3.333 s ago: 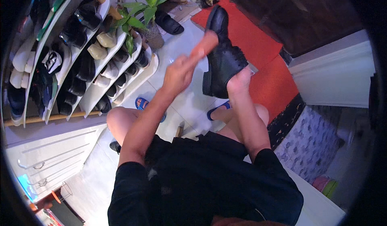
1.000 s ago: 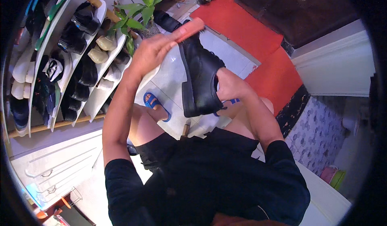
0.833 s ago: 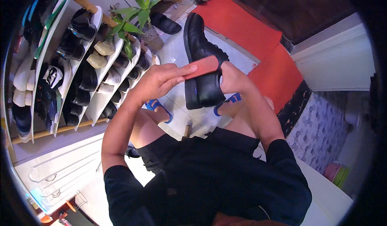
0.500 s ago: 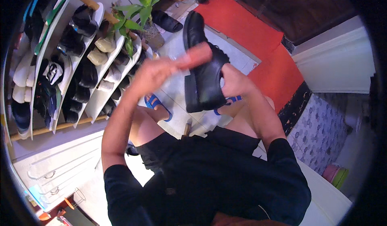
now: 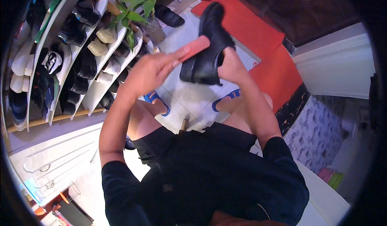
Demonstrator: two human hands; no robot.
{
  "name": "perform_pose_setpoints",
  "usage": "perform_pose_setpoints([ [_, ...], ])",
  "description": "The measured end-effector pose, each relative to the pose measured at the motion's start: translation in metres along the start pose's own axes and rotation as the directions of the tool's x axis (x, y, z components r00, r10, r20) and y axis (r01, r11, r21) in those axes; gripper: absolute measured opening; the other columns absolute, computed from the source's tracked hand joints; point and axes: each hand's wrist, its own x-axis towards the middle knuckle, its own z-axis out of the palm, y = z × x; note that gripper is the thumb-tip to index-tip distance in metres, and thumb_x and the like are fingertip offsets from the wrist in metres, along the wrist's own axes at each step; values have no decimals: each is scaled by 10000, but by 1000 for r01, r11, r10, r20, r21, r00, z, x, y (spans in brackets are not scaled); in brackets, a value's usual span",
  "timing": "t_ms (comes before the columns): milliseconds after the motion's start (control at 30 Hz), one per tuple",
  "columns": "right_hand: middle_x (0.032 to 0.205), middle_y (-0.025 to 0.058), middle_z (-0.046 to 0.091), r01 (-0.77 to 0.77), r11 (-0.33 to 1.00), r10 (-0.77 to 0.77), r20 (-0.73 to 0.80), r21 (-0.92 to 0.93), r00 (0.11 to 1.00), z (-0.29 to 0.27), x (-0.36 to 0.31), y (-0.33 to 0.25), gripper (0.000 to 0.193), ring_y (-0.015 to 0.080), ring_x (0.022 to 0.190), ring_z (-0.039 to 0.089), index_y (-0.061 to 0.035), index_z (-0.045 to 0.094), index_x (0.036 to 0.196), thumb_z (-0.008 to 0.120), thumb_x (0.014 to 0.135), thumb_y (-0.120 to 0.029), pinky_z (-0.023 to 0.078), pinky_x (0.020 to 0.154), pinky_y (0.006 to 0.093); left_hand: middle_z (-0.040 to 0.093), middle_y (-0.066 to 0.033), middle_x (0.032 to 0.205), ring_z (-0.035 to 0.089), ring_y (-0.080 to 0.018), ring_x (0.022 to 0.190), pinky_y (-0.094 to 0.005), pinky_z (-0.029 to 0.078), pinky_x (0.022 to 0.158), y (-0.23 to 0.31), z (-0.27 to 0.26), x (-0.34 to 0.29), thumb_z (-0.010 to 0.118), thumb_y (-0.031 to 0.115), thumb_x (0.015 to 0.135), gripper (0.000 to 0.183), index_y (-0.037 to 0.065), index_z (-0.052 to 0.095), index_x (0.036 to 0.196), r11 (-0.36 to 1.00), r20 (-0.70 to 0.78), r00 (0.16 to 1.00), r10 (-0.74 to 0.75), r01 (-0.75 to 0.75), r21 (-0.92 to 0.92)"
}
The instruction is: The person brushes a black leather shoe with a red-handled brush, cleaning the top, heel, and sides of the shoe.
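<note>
Black boot (image 5: pixel 218 35), red brush (image 5: pixel 196 48)
Left hand (image 5: pixel 150 73) clasps brush firmly; right hand (image 5: pixel 233 68) grips boot's opening, fingers hidden; steady boot, light even strokes suit best

The tiled floor (image 5: pixel 173 89) directly supports a red mat (image 5: pixel 271 80), a black slide (image 5: pixel 169 16) and blue sandals (image 5: pixel 232 94) — the latter worn on the feet. The shoe rack (image 5: pixel 95 96), at the left, has white shelves; these carry closely spaced footwear — beige shoes (image 5: pixel 106 35), white shoes (image 5: pixel 109 67) and black shoes (image 5: pixel 86 66).
</note>
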Motion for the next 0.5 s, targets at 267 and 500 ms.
perform_pose_setpoints([
  [267,1110,225,625,-16,937,-49,-178,-349,983,25,4,9,611,357,1033,613,21,545,1220,767,667,-114,483,913,404,626,-219,774,635,-401,714,-480,506,664,26,67,-5,574,175,960,458,229,513,1411,984,-364,914,-178,168,-60],
  [500,969,277,657,74,912,-184,-239,-403,954,35,-1,1,382,450,962,620,28,627,1050,713,720,-144,501,846,463,598,-246,730,622,-424,639,-513,498,596,37,82,3,566,187,958,441,200,519,1396,984,-441,881,-170,131,-118],
])
